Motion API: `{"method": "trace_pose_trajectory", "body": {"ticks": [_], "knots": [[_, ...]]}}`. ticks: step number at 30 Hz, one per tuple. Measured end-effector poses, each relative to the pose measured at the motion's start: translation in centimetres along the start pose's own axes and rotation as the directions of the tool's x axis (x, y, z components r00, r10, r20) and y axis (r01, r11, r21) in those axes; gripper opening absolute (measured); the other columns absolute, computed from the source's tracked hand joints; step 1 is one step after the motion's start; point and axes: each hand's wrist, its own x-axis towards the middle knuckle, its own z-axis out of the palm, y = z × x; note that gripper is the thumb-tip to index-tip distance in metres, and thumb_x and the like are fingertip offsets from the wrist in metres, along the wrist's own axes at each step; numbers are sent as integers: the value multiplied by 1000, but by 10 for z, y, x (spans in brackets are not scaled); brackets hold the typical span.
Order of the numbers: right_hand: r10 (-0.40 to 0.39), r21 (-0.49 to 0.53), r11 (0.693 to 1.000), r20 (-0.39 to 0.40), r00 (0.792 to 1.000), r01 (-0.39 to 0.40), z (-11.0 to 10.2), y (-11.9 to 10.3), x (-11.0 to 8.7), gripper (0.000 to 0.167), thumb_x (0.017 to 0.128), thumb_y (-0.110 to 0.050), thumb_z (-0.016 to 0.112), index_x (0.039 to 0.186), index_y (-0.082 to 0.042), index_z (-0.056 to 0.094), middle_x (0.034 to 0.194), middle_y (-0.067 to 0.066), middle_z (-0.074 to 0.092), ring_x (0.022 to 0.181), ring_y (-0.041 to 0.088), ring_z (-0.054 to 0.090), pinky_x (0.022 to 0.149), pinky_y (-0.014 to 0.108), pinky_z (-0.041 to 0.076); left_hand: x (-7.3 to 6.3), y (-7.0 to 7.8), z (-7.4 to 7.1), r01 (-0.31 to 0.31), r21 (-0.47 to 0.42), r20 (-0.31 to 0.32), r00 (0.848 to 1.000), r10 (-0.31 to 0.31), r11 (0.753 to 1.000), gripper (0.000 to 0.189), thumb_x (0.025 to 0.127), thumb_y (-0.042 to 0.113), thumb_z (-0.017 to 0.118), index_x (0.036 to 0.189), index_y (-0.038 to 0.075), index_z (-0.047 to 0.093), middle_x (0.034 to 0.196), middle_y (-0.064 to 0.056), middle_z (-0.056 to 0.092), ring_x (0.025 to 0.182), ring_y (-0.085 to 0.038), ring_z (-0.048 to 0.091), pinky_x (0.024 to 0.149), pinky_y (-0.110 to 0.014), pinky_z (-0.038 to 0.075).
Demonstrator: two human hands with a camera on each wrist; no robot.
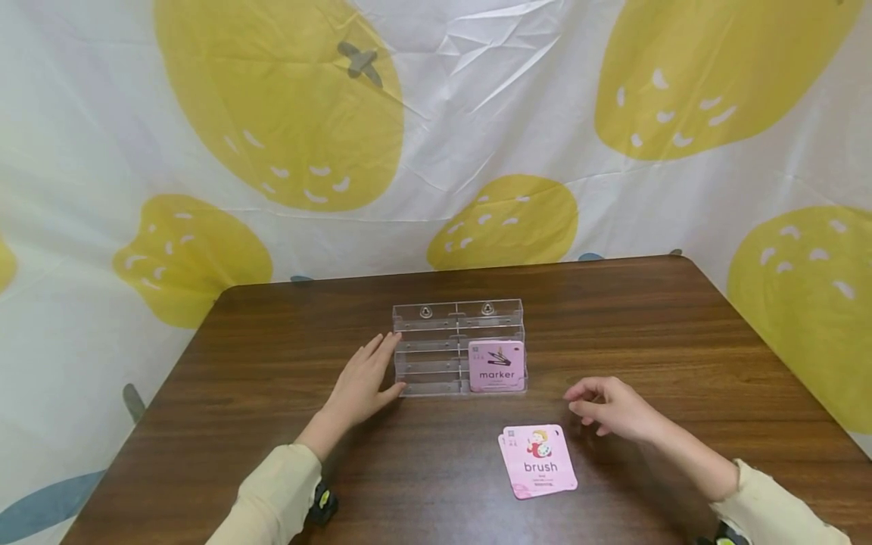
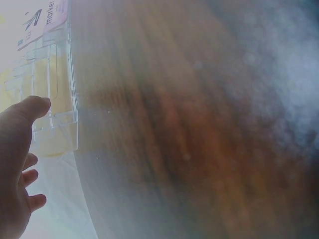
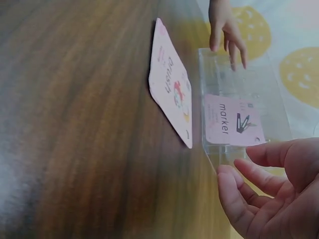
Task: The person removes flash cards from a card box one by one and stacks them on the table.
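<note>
A clear plastic card rack [image 1: 428,367] with two columns of tiers stands in the middle of the table. In its lower right pocket sits a pink "marker" card [image 1: 496,366]. My left hand [image 1: 361,381] rests at the rack's left side, fingers stretched along it and thumb at the lower front corner. Nearer me lies a small stack of pink cards, the "brush" card [image 1: 540,459] on top and another edge showing beneath. To the right of the stack my right hand [image 1: 613,409] hovers with loosely bent fingers and nothing between them, as the right wrist view also shows.
The brown wooden table [image 1: 613,325] has a rounded far edge. Behind it hangs a white cloth [image 1: 422,144] printed with yellow fruit. A dark wrist device [image 1: 322,503] sits at the left sleeve.
</note>
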Motion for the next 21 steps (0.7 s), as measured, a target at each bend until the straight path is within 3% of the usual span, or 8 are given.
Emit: {"method": "trace_pose_trajectory", "body": {"ticks": [7, 21], "knots": [[-16, 39, 999, 10, 1000, 15, -6, -4, 7, 26, 87, -8, 57, 104, 12, 56, 88, 17, 61, 77, 27, 62, 59, 34, 54, -1, 0, 0, -2, 0, -6, 1000, 2, 1000, 77, 80, 31, 67, 141, 6, 28, 138, -18, 39, 129, -31, 33, 102, -51, 29], [-22, 6, 1000, -18, 1000, 22, -17, -19, 24, 29, 85, -10, 59, 105, 11, 57, 88, 15, 63, 78, 24, 61, 62, 34, 52, -1, 0, 0, 8, -3, 6, 1000, -8, 1000, 77, 81, 31, 67, 142, 7, 27, 139, -18, 38, 130, -30, 32, 103, -50, 29]]}}
